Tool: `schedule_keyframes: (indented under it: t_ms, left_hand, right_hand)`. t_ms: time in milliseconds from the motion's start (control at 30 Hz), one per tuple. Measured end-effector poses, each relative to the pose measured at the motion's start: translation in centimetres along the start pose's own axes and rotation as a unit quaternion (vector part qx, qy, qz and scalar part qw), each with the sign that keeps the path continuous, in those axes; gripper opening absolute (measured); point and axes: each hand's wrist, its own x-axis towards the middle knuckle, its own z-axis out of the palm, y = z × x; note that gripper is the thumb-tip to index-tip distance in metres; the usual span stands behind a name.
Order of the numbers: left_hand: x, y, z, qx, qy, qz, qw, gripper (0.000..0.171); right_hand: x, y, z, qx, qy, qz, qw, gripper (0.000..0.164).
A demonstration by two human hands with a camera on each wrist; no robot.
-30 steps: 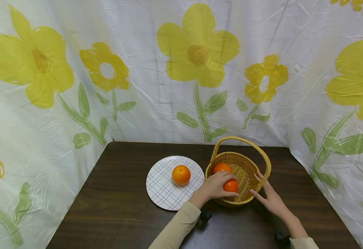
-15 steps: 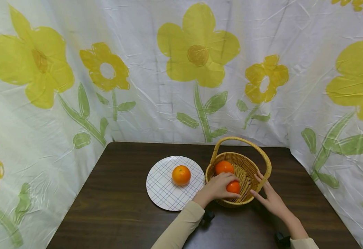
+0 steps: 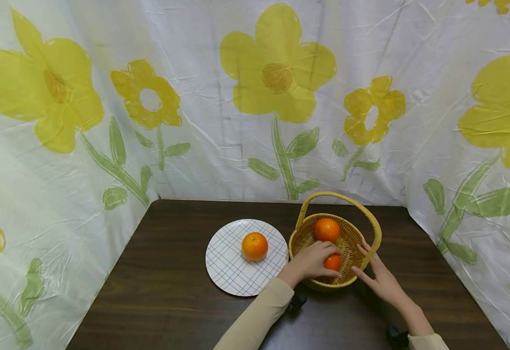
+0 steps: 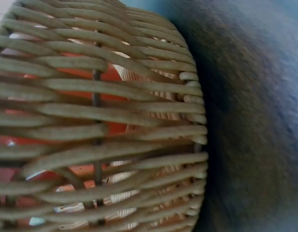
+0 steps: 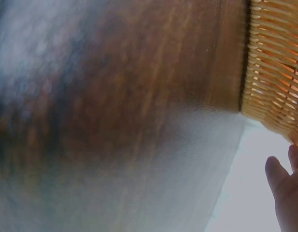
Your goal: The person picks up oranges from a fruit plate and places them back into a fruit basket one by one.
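A wicker basket (image 3: pixel 350 239) with a tall arched handle stands toward the right of the table in the head view. My left hand (image 3: pixel 311 262) reaches over its near left rim, fingers and thumb curled round an orange (image 3: pixel 332 262) low inside; the palm hides part of the fruit. Behind that, a second orange (image 3: pixel 327 229) lies in the basket. My right hand (image 3: pixel 382 282) touches the right side of the basket by the handle's foot, its fingers spread and fairly straight. Close up in the left wrist view, red-orange shows through the woven wall (image 4: pixel 154 111).
Left of the basket, a round white plate (image 3: pixel 224 262) with a blue grid pattern bears a third orange (image 3: pixel 254 246). The dark wooden table (image 3: pixel 172 291) ends at a white curtain (image 3: pixel 202 160) printed with yellow flowers.
My left hand has shifted slightly right with its orange. The orange behind it has moved right and farther back inside the basket. The right hand, basket and plate stay in place.
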Motion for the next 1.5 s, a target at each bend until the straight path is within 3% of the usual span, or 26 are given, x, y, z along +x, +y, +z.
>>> schedule_keyframes:
  t_ms: [467, 1500]
  left_hand:
    - [1.3, 0.6, 0.6, -0.003, -0.005, 0.016, 0.9999, 0.054]
    - [0.8, 0.5, 0.4, -0.035, 0.006, 0.0, 0.9994, 0.055]
  right_hand:
    - [0.0, -0.1, 0.2, 0.0, 0.001, 0.001, 1.0, 0.067]
    - [0.1, 0.1, 0.1, 0.0, 0.0, 0.001, 1.0, 0.066]
